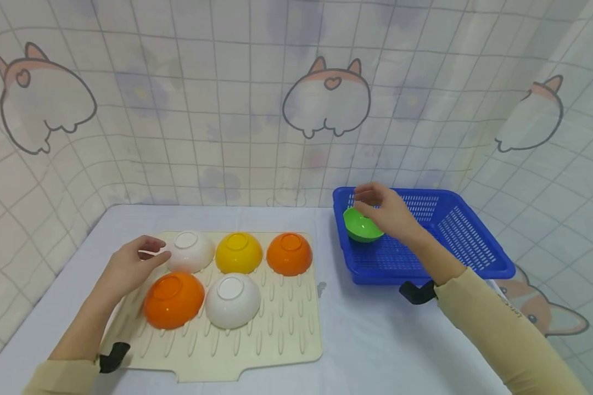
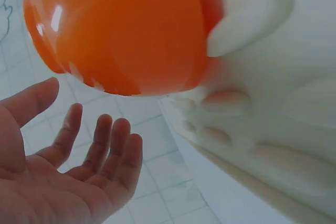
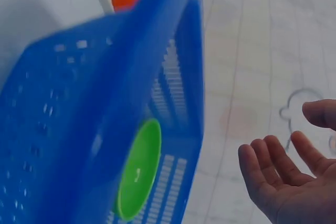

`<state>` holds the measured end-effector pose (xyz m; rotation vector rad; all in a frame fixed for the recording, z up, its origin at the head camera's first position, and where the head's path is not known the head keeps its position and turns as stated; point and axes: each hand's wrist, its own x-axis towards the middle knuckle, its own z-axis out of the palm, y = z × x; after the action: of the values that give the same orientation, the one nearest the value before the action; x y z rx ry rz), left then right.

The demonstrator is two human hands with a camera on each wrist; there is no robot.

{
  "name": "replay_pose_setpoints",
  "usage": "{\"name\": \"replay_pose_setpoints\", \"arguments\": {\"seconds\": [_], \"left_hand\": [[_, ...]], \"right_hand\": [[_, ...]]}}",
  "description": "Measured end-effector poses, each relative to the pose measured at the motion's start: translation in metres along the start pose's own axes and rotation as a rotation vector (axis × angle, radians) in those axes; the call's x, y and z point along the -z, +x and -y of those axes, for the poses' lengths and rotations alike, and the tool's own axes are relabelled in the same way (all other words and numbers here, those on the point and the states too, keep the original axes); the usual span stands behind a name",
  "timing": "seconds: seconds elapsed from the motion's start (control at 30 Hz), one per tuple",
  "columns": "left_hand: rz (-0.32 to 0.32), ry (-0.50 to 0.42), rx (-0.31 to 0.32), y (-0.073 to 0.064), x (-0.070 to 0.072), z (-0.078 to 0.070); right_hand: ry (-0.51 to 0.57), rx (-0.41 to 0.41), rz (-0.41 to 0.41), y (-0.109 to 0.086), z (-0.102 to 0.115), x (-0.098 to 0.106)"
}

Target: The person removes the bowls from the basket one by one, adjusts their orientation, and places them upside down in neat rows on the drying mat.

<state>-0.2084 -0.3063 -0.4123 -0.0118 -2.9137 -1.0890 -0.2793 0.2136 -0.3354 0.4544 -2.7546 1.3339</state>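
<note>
My left hand (image 1: 134, 264), fingers relaxed and holding nothing, is beside the back white bowl (image 1: 194, 257) and over the front orange bowl (image 1: 178, 307). That orange bowl (image 2: 126, 30) looms above the fingers in the left wrist view. Both bowls lie upside down on a ridged cream drainer mat (image 1: 277, 343). My right hand (image 1: 381, 211) hovers over the left end of a blue plastic basket (image 1: 474, 230), its fingers loosely bent around nothing. Below it, a green bowl (image 1: 362, 227) sits inside the basket with its hollow facing up; the hand partly covers it in the head view.
Also upturned on the mat are a yellow bowl (image 1: 239, 255), another orange bowl (image 1: 290, 255) and a front white bowl (image 1: 233, 304). The mat and basket share a table with a white cloth (image 1: 375, 340). A printed curtain (image 1: 227, 109) hangs behind.
</note>
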Motion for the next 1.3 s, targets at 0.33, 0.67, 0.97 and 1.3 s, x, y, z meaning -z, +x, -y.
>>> {"name": "replay_pose_setpoints", "arguments": {"seconds": [0.33, 0.67, 0.97, 1.3], "left_hand": [[0.076, -0.008, 0.171, 0.009, 0.009, 0.026], [0.186, -0.017, 0.138, 0.017, 0.018, 0.043], [0.253, -0.063, 0.228, 0.021, 0.021, 0.05], [0.28, -0.08, 0.231, 0.028, 0.021, 0.064]], "right_hand": [[0.089, -0.21, -0.029, 0.019, -0.026, 0.028], [0.031, -0.404, 0.051, 0.028, -0.045, 0.04], [0.066, -0.543, 0.111, 0.033, -0.062, 0.043], [0.108, -0.615, 0.191, 0.037, -0.073, 0.04]]}}
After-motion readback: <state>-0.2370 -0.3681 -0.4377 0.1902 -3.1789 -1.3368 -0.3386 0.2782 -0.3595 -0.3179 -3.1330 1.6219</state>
